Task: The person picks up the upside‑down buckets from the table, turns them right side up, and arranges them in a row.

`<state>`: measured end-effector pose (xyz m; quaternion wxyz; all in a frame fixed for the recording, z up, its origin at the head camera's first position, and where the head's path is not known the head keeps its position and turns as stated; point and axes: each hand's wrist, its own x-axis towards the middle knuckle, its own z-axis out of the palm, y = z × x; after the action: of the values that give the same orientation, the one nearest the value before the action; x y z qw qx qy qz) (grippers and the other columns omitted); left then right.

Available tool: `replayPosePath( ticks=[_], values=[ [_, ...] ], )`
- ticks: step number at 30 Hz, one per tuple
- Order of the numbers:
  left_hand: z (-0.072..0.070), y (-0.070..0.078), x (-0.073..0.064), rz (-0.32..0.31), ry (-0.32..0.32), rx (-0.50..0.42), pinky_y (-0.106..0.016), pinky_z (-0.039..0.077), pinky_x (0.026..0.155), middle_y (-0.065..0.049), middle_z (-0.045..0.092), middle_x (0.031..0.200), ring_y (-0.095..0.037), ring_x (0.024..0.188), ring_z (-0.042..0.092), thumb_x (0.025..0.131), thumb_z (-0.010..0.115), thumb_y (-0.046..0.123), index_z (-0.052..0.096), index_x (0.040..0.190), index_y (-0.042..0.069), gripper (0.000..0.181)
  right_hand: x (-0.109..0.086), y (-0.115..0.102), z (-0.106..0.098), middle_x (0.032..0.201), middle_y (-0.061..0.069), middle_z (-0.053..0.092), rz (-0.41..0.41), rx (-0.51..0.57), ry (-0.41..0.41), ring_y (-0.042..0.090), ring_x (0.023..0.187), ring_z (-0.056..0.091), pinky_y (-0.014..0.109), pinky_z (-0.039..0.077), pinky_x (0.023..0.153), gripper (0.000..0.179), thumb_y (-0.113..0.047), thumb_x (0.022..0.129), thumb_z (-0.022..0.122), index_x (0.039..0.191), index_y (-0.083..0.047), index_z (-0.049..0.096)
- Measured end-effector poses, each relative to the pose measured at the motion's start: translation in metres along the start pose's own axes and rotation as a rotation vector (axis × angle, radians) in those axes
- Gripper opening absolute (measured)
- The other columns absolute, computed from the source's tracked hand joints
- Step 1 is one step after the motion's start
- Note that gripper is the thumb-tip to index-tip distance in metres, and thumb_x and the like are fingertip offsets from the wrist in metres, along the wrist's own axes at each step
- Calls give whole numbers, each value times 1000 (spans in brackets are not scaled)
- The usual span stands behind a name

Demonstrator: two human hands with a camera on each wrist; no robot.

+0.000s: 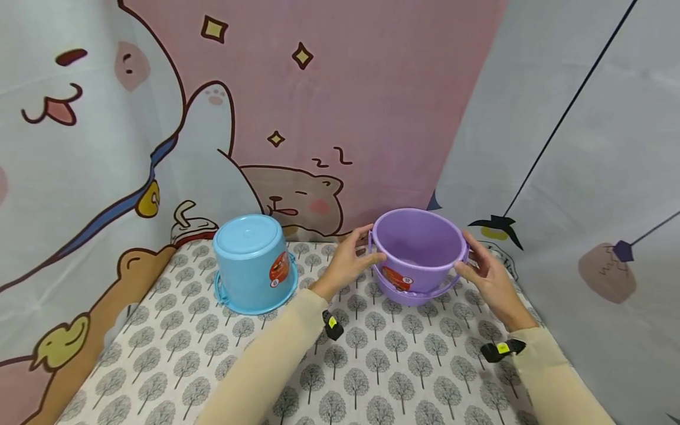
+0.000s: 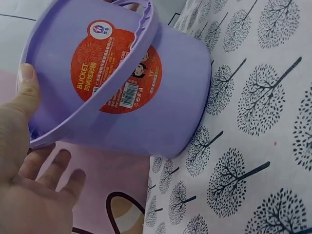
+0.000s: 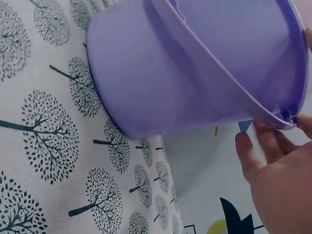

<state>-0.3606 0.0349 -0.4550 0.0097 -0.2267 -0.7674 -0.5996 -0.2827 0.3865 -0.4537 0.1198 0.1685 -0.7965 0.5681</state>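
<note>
A purple bucket [image 1: 414, 260] stands upright on the tree-print cloth, its mouth facing up. Its handle [image 2: 139, 51] hangs down across the front, passing over a round red label [image 2: 117, 68]. At the left of the rim, my left hand [image 1: 347, 257] grips the bucket, thumb at the rim and fingers on the outer side near the handle joint. On the opposite side my right hand [image 1: 491, 280] holds the rim by the other handle joint, its fingers [image 3: 248, 153] partly behind the bucket.
To the left, a light blue bucket [image 1: 249, 262] stands upside down on the cloth [image 1: 329, 383], its handle resting around the rim. Behind the table hangs a pink and white cartoon curtain [image 1: 372, 106], which also runs along both sides.
</note>
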Motion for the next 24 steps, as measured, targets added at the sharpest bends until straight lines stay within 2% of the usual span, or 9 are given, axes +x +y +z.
replayPosePath(
  ticks=[3,7,9,11,14,15,18,20,24],
  values=[
    [0,2,0,9,-8,55,-59,50,139,-18,65,168,-40,158,63,99,96,23,42,180,10,98,1,3,0,188,30,32,35,-49,4,7,152,57,3,52,113,82,-8,118,67,187,-12,23],
    [-3,5,-7,18,1,179,-61,45,142,-17,58,177,-39,164,58,96,98,32,36,182,8,109,2,-1,3,190,25,31,78,-116,28,35,166,49,3,50,115,81,-17,119,67,188,-16,23],
    [-5,7,-15,31,6,230,-60,44,142,-17,52,181,-38,166,56,97,97,36,35,182,7,110,0,-5,5,191,24,30,81,-160,66,48,170,41,16,48,131,81,-20,119,69,187,-16,26],
    [-14,9,-24,63,15,272,-59,46,141,-17,51,182,-38,166,55,99,96,38,38,181,7,105,0,-9,13,191,23,29,57,-213,123,53,174,32,38,37,146,81,-23,117,72,186,-17,31],
    [-29,14,-43,102,35,334,-60,49,139,-14,56,178,-36,163,58,102,93,39,47,178,11,92,-5,-16,29,190,21,33,-47,-317,229,53,174,30,79,20,147,79,-22,111,79,181,-17,43],
    [-35,16,-49,126,47,353,-62,50,137,-14,59,175,-36,161,60,103,92,38,50,175,12,87,-8,-18,36,189,21,36,-103,-350,262,54,174,31,82,17,145,79,-21,107,82,179,-16,48],
    [-55,23,-68,187,86,411,-61,55,132,-11,67,164,-33,154,65,107,88,38,58,171,17,73,-13,-27,60,182,22,49,-309,-433,324,48,173,38,80,15,147,75,-17,99,84,169,-10,60],
    [-72,27,-81,269,129,448,-58,61,126,-10,71,157,-32,147,70,108,87,34,64,165,16,64,-14,-34,80,174,25,57,-451,-460,331,41,172,43,72,15,151,71,-16,95,83,162,-5,66],
    [-109,28,-107,453,276,527,-40,69,112,-11,77,148,-30,127,78,104,92,19,74,153,11,53,-7,-50,126,164,29,63,-643,-434,237,32,170,50,58,20,154,60,-15,99,79,156,3,69]
  ],
)
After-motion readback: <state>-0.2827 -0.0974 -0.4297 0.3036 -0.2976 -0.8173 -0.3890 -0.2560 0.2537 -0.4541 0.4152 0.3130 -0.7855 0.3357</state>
